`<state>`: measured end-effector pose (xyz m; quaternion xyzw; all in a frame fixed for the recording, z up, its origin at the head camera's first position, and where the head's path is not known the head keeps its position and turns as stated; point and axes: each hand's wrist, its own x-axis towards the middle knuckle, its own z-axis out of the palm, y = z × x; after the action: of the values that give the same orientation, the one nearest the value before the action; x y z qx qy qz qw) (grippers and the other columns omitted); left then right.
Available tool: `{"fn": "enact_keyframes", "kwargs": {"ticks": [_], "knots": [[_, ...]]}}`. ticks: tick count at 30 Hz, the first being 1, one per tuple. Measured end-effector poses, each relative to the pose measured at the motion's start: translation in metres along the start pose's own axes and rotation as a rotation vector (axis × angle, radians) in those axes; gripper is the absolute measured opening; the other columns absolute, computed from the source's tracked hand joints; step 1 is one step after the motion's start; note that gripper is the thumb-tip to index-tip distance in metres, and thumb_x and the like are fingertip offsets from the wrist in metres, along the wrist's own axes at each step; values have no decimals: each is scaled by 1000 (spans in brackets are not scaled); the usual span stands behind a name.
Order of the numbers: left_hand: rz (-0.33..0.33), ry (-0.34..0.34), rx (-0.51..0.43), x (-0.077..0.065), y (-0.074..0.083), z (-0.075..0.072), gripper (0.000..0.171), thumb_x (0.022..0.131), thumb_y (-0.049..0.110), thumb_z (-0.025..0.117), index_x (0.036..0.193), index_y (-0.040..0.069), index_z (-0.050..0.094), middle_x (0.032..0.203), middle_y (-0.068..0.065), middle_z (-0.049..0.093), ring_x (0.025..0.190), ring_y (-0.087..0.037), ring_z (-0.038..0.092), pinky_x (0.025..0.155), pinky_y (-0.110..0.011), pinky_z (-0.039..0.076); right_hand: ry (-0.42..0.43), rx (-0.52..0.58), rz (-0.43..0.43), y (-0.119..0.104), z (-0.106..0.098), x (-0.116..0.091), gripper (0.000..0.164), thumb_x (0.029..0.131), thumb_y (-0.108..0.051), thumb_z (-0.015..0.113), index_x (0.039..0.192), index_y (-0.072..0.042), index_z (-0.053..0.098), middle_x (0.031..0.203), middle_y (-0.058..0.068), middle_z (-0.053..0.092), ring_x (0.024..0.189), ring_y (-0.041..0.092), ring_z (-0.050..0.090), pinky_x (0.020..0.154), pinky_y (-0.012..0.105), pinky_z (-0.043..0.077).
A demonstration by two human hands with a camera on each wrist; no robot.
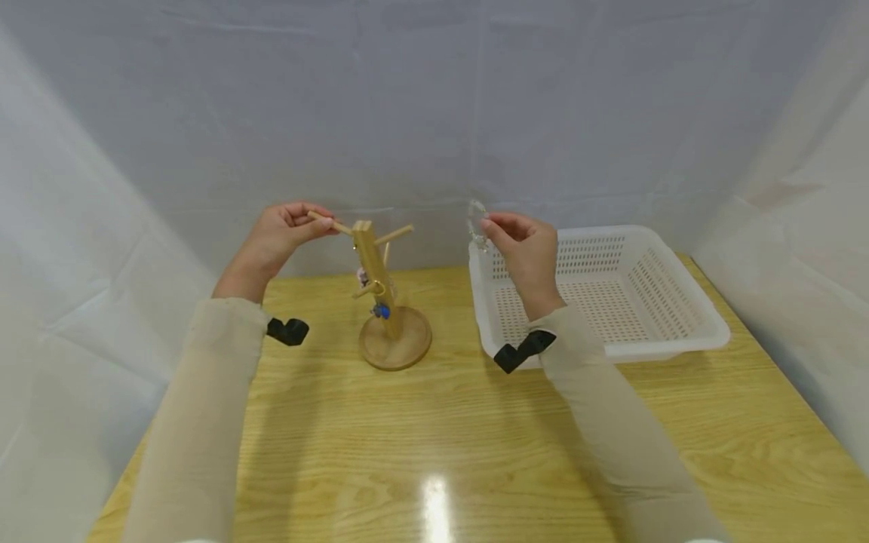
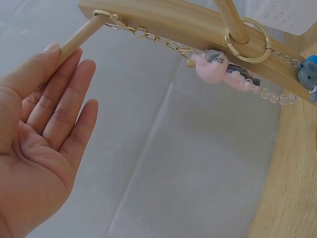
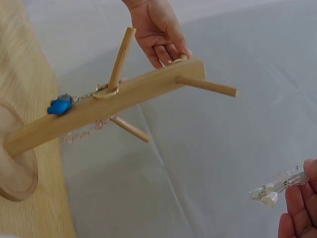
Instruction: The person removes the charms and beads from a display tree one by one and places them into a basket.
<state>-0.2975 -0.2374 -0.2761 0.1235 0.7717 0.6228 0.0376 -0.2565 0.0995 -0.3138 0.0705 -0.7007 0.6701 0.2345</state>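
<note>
A wooden peg stand [image 1: 370, 258] rises from a round base. My left hand [image 1: 280, 235] pinches its upper left peg [image 2: 81, 39] between thumb and forefinger, the other fingers spread. From this peg a gold ring and chain carry a pink figure keychain [image 2: 212, 68]. A lower front peg bears a gold ring [image 2: 270, 49] with a blue and grey figure keychain [image 3: 60, 105]. Pinkish clear beads [image 2: 275, 96] hang behind the post. Right of the stand, my right hand [image 1: 528, 253] holds a clear beaded bracelet [image 3: 270, 199] by its edge, raised in the air near the basket's left rim.
A white perforated plastic basket [image 1: 713, 332] stands at the right of the wooden table [image 1: 353, 437]. The upper right peg [image 1: 395, 234] of the stand points toward my right hand. Pale sheeting [image 1: 421, 113] hangs behind the table and at both sides.
</note>
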Motion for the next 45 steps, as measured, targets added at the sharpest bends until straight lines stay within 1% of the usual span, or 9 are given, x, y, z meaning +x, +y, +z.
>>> {"fn": "enact_keyframes", "kwargs": {"ticks": [7, 14, 22, 26, 29, 35, 38, 41, 45], "knots": [[6, -4, -15, -1, -1, -3, 17, 87, 21, 67, 100, 11, 70, 90, 6, 72, 95, -10, 64, 106, -36, 38, 32, -11, 7, 9, -14, -1, 26, 81, -20, 76, 96, 2, 73, 78, -10, 68, 73, 7, 64, 68, 20, 52], [-20, -2, -12, -2, -1, -3, 20, 86, 23, 68, 101, 10, 69, 90, 6, 72, 96, -10, 64, 111, -44, 30, 28, -51, 57, 17, -31, -6, 29, 83, -25, 74, 100, -1, 72, 81, -10, 67, 78, 9, 63, 71, 22, 52], [-21, 2, 0, -2, -1, -1, 20, 87, 24, 67, 101, 10, 69, 89, 6, 72, 95, -9, 64, 111, -44, 30, -16, -179, 133, 28, -58, -4, 32, 85, -27, 72, 104, -2, 71, 82, -12, 67, 81, 7, 63, 74, 22, 49], [-8, 7, 4, -3, -1, -1, 19, 87, 24, 67, 100, 10, 69, 88, 6, 72, 94, -9, 64, 109, -42, 33, -52, -269, 160, 37, -73, -1, 33, 87, -30, 70, 106, -3, 71, 87, -7, 68, 82, 8, 62, 74, 24, 48], [-1, 8, 4, -3, -1, -1, 18, 87, 24, 67, 99, 10, 69, 88, 6, 72, 94, -9, 64, 108, -40, 34, -76, -320, 166, 44, -84, -1, 33, 88, -30, 68, 108, -4, 70, 94, 0, 69, 84, 9, 60, 75, 25, 48], [-2, 4, 2, -3, -1, -1, 18, 87, 23, 67, 99, 10, 69, 89, 6, 72, 94, -9, 64, 108, -39, 35, -108, -376, 176, 55, -99, 2, 35, 88, -32, 67, 108, -3, 70, 97, 4, 69, 83, 7, 59, 77, 29, 49], [-3, 4, 3, -2, 0, -1, 20, 87, 24, 67, 100, 9, 69, 89, 6, 72, 94, -10, 65, 109, -41, 33, -116, -372, 208, 58, -104, 4, 36, 88, -33, 68, 108, -3, 69, 94, 0, 68, 83, 6, 58, 81, 33, 49], [-4, 5, -2, -2, -1, -1, 20, 86, 24, 68, 100, 9, 69, 89, 6, 72, 94, -10, 65, 110, -42, 32, -117, -337, 249, 60, -107, 5, 37, 87, -31, 69, 109, -2, 69, 89, -7, 67, 82, 6, 58, 85, 39, 49], [-3, 3, -6, -2, -2, 0, 20, 86, 24, 68, 100, 9, 69, 88, 6, 72, 93, -9, 65, 110, -43, 32, -117, -310, 288, 62, -110, 6, 37, 86, -31, 70, 108, -1, 68, 86, -11, 65, 84, 7, 58, 85, 39, 50]]}}
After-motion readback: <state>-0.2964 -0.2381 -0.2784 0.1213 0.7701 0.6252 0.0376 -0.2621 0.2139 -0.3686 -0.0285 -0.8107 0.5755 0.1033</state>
